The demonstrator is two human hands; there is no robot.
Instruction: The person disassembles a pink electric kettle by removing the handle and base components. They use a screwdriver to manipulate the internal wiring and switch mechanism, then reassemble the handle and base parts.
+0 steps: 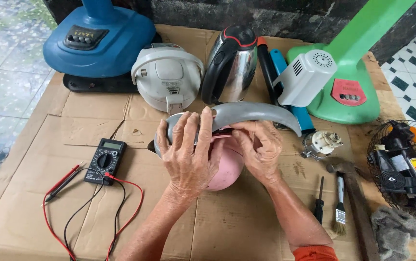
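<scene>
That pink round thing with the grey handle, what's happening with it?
A person grips the pink round kettle with a curved grey handle in both bare hands over a flattened cardboard sheet. The left hand covers its grey lid end and the right hand pinches under the handle. A black multimeter with red and black leads lies to the left, and a steel kettle with a black handle stands behind.

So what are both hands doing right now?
Left hand: closed over the pink kettle, by its grey lid.
Right hand: gripping the kettle's grey handle.
</scene>
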